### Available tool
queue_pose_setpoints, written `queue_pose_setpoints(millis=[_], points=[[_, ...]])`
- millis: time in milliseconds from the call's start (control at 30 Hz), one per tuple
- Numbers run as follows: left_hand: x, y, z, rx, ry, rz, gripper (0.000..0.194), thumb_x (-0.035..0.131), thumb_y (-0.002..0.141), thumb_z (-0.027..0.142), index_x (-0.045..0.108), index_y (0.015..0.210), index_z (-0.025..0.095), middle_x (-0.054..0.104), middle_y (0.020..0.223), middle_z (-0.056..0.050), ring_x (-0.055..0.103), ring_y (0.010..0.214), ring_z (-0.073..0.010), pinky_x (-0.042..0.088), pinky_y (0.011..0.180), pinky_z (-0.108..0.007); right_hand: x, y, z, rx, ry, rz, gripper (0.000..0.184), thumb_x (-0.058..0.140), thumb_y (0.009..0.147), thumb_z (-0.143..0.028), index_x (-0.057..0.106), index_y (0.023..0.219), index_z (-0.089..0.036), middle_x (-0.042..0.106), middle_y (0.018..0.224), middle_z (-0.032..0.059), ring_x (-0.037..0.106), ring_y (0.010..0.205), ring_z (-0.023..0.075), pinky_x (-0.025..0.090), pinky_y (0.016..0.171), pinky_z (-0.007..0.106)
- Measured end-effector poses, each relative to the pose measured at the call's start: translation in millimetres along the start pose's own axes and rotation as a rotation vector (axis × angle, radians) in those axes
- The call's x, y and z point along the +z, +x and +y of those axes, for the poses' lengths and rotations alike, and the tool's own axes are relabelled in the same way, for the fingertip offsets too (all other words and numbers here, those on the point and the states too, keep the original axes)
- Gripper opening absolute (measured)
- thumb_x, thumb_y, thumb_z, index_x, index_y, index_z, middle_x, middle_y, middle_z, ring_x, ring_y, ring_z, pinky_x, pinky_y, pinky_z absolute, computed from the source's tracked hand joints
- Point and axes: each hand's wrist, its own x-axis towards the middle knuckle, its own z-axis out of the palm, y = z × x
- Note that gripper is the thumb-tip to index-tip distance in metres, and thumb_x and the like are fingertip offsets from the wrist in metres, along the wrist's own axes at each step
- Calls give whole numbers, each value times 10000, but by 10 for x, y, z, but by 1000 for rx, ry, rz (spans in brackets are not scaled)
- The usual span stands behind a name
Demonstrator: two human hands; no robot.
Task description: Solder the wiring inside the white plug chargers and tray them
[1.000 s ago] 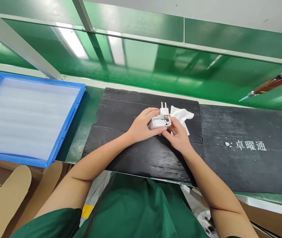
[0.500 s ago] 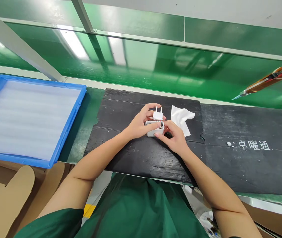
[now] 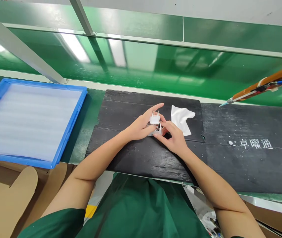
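Note:
Both hands meet over a black mat (image 3: pixel 136 155). My left hand (image 3: pixel 141 125) grips a small white charger housing (image 3: pixel 156 129), thumb on its near side, index finger stretched out above. A white two-pin plug piece (image 3: pixel 155 118) sits at the top of the housing, and small wires show inside. My right hand (image 3: pixel 173 138) pinches the housing's right side with its fingertips. A crumpled white wipe (image 3: pixel 181 119) lies on the mat just right of the hands.
A blue tray (image 3: pixel 66 132) lined with white foam sits at the left. An orange glue-dispenser nozzle (image 3: pixel 257 89) reaches in from the upper right above the mat. A green conveyor belt (image 3: pixel 155 66) runs behind. Brown cardboard (image 3: pixel 9 195) lies below the bench edge at the left.
The open housing was tipped towards me a second ago; the plug piece has since come down onto its top. Both hands shifted slightly left and lower on the mat.

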Motion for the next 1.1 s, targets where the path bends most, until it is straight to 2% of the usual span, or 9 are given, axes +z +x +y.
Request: queue_pose_setpoints(millis=[67,167,300,467,667,800,967,1100], points=[[-58,-1,61,64,83,-37,702,431,832,190,239,1507,233,639,1230,-67,575,1081,-215,467,946,-398,-1,5,15,-6,10,39,309,654,864,-331,550,1141,-241,602,845,7,549,607,127,524,569,284],[-122,-1,147,123,219,-55,581,403,900,201,330,1476,221,615,1296,-78,514,1175,-227,422,1023,-436,-11,17,25,-7,-10,78,303,660,859,-316,554,1133,-239,591,826,-1,538,598,122,513,566,275],[-147,-7,177,171,351,-56,441,474,933,255,481,1367,177,655,1224,-106,562,1113,-211,468,971,-379,-9,25,12,6,-52,96,279,658,861,-322,564,1111,-240,569,785,-13,524,592,124,497,568,276],[-143,-19,179,117,414,-87,326,538,910,302,588,1210,184,674,1162,-94,625,1023,-191,503,889,-311,0,25,-22,-10,-70,105,243,627,878,-306,561,1101,-235,543,737,-25,522,582,132,483,570,282],[-118,-6,171,55,387,-50,284,538,905,330,602,1142,186,675,1144,-77,640,1002,-184,498,877,-288,-26,25,-43,8,-83,117,247,636,869,-316,575,1095,-235,546,729,-22,527,583,139,478,569,289],[-53,0,132,30,358,-70,308,489,921,320,558,1185,177,641,1193,-97,620,1037,-191,491,905,-306,-36,18,-38,2,-109,125,252,622,876,-316,578,1113,-239,564,742,-14,518,569,137,472,552,287],[58,-21,78,3,441,-72,334,433,935,326,496,1218,160,590,1247,-130,577,1107,-227,507,902,-357,-22,12,-30,-45,-133,135,231,588,897,-293,580,1120,-231,565,741,-10,488,539,124,464,524,272],[98,-34,63,9,522,-119,349,447,933,336,489,1221,144,536,1334,-148,543,1187,-253,500,947,-385,-15,6,-24,-46,-162,146,220,581,897,-268,594,1110,-211,560,733,-7,482,534,120,451,506,259]])
